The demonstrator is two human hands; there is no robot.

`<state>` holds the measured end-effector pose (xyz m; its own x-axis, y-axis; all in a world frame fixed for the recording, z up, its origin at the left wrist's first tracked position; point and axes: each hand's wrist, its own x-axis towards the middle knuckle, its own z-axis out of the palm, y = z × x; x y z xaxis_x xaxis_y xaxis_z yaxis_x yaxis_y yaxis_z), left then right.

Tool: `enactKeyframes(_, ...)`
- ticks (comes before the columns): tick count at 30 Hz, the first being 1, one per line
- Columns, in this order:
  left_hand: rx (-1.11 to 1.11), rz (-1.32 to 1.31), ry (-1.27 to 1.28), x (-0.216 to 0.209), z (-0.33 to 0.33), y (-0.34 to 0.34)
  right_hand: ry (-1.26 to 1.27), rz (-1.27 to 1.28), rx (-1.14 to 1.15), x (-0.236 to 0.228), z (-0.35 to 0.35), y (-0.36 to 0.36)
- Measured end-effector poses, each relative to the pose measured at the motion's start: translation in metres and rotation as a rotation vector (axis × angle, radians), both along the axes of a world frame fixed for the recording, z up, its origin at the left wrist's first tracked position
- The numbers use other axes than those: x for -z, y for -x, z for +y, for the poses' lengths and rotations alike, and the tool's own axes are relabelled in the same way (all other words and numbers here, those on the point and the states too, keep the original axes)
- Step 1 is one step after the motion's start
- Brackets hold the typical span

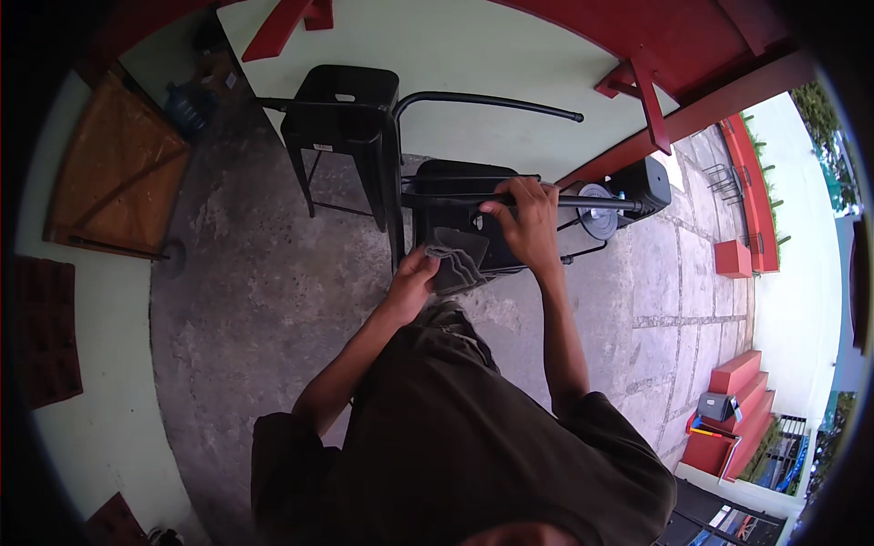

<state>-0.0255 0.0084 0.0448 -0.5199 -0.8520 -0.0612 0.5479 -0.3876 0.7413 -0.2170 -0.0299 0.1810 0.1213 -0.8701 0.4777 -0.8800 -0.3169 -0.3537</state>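
The wall [492,68] is pale green. The gray floor [237,264] is spotty. Red steps [737,370] sit in bright daylight on the right.

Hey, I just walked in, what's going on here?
A person in a dark short-sleeved shirt holds a crumpled grey cloth in the left hand, while the right hand grips a black tubular metal frame. A tall black metal stool stands beyond the left hand, on the rough grey concrete floor.

Gray cloth [458,262] partly hides black seat [439,218]; lower-left panel [116,520] cropped.
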Motion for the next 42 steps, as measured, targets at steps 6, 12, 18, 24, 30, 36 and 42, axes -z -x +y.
enactKeyframes(6, -0.322, 0.237, -0.026, -0.056, 0.013, -0.062, -0.048, 0.017, 0.025, 0.024, 0.036, -0.007)
enactKeyframes(12, -0.282, -0.642, 0.64, -0.063, -0.029, -0.056, -0.077, 0.031, 0.046, 0.055, 0.044, -0.007)
enactKeyframes(18, -0.316, -1.087, 1.373, -0.052, -0.038, -0.027, -0.13, -0.087, 0.03, 0.043, 0.045, 0.0)
enactKeyframes(24, -0.195, -1.126, 1.359, -0.062, -0.043, -0.031, 0.031, 0.061, 0.486, 0.03, 0.043, 0.105)
enactKeyframes(30, -0.007, -1.125, 1.287, -0.078, -0.049, -0.03, -0.54, -0.368, 0.469, 0.051, 0.041, 0.22)
enactKeyframes(36, 0.096, -1.19, 1.275, -0.09, -0.049, -0.005, -0.455, -0.905, 0.201, 0.038, 0.044, 0.209)
enactKeyframes(42, 0.183, -1.332, 1.231, -0.091, -0.038, 0.073, -0.447, -0.941, 0.134, 0.046, 0.049, 0.213)
